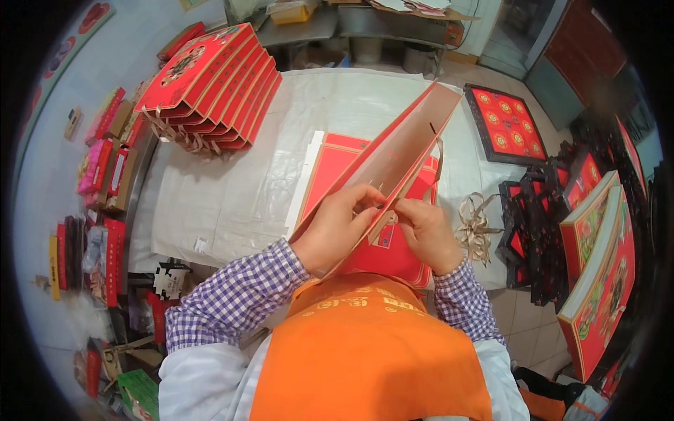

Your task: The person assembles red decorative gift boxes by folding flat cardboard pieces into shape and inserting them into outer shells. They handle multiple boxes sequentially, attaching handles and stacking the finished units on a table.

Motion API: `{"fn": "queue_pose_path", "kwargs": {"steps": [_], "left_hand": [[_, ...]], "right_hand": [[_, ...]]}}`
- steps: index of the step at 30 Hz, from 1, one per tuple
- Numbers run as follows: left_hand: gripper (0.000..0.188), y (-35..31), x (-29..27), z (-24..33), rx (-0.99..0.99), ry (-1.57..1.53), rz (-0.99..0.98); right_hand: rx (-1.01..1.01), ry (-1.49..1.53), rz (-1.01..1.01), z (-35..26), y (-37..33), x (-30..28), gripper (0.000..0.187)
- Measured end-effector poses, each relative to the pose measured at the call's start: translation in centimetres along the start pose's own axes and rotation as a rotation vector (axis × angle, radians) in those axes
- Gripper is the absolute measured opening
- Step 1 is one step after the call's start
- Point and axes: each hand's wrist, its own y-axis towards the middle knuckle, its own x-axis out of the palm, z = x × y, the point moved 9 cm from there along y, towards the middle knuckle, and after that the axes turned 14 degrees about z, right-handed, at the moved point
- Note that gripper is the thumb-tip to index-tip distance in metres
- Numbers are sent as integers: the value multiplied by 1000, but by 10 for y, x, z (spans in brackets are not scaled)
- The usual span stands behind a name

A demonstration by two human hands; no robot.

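A red paper gift bag [404,144] stands tilted and open in front of me, its plain tan inside showing. My left hand [338,226] grips its near edge, with thumb and fingers curled over the rim. At the bag's other side my right hand [425,233] pinches the edge, its fingertips partly hidden. A dark tan ribbon handle [439,158] hangs at the bag's far right side. Beneath lies flat red printed card [330,156], perhaps another folded bag. Loose gold-beige ribbons [477,228] lie bunched to the right of my right hand.
Several red bags with ribbon handles [217,88] stand in a row at the far left of the covered table [232,203]. At the far right is a black-framed tray of red boxes [504,125]. Black-edged boxes [523,238] and large printed bags [600,281] crowd the right side.
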Motion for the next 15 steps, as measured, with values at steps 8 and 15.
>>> {"fn": "queue_pose_path", "kwargs": {"steps": [8, 15], "left_hand": [[56, -15, -21, 80, 943, 878, -241], [31, 35, -35, 55, 1265, 1385, -424]], "right_hand": [[-56, -43, -181, 4, 11, -9, 30], [-178, 133, -186, -10, 55, 8, 34]]}}
